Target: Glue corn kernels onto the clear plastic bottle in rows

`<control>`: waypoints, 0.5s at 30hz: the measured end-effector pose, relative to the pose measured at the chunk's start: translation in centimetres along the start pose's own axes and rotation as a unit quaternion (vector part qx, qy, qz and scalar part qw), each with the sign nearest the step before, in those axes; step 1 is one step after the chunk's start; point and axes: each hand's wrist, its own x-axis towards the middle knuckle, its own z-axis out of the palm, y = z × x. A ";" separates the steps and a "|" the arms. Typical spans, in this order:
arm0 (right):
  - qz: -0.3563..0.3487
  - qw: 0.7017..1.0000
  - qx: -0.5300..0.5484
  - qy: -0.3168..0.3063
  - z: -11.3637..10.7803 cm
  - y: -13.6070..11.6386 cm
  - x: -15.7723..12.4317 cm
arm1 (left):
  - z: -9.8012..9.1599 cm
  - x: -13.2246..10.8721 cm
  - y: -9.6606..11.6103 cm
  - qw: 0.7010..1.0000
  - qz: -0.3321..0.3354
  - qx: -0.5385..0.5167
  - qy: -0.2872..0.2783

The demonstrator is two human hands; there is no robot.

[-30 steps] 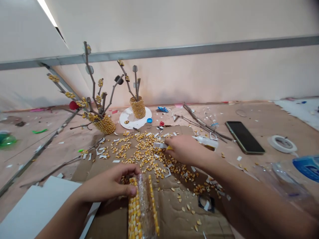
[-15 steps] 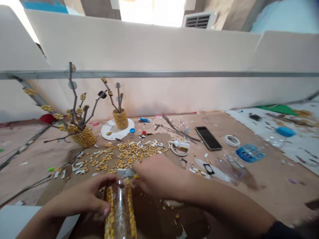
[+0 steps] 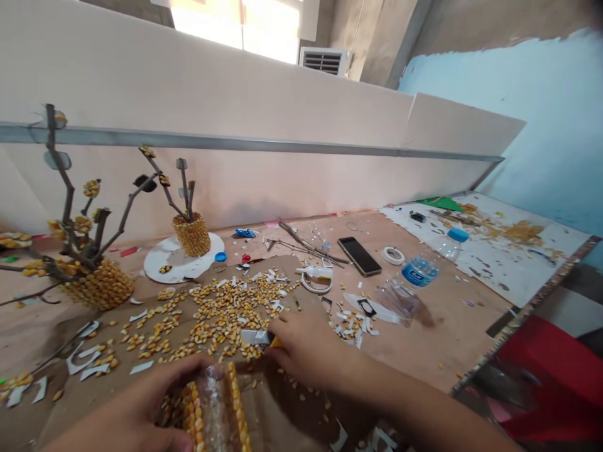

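Observation:
My left hand (image 3: 136, 408) grips a clear plastic bottle (image 3: 214, 402) near the bottom edge of the view. Rows of yellow corn kernels (image 3: 194, 414) cover its sides, with a bare strip of plastic between them. The lower part of the bottle is cut off by the frame. My right hand (image 3: 301, 345) is closed round a utility knife (image 3: 255, 337). Its wide pale blade points left above the loose kernels (image 3: 226, 301), beyond the bottle's top end and apart from it. The fingers hide most of the yellow handle.
Kernel-covered pots with twigs stand at the left, one (image 3: 191, 235) on a white disc (image 3: 155, 260). A glue bottle (image 3: 315, 272) lies by a white ring. Further right are a phone (image 3: 359, 255), a tape roll (image 3: 393, 255) and a labelled plastic bottle (image 3: 420, 272). White scraps lie about.
The view has turned to the right. My right hand with the utility knife has drawn away from the bottle's top end, where the blade was beside my left fingers. My left hand keeps its grip.

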 end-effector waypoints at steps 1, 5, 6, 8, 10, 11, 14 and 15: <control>0.003 1.000 0.002 0.016 1.0 0.7 0.5 | 0.3 -0.1 0.7 1.000 -0.007 -0.013 -0.009; -0.028 0.998 0.030 0.057 2.8 2.5 1.5 | 1.1 -0.7 4.8 0.997 -0.025 -0.059 -0.051; -0.032 0.996 0.043 0.067 2.7 3.0 1.6 | 1.1 -0.8 5.9 0.996 -0.025 -0.066 -0.059; -0.003 0.993 0.065 0.098 1.9 4.5 1.8 | 1.2 -0.9 7.9 0.995 -0.029 -0.076 -0.066; 0.100 0.983 0.037 0.149 0.9 6.6 2.1 | 1.2 -0.9 9.3 0.994 -0.032 -0.088 -0.060; 0.133 0.977 0.024 0.165 0.4 7.9 2.3 | 1.3 -0.9 9.8 0.993 -0.021 -0.096 -0.057; 0.201 0.965 -0.011 0.169 -0.3 11.5 3.1 | 2.1 -1.0 10.9 0.993 0.028 -0.112 -0.027; 0.205 0.966 -0.017 0.157 -0.4 12.5 3.2 | 2.4 -1.1 11.2 0.993 0.043 -0.111 -0.022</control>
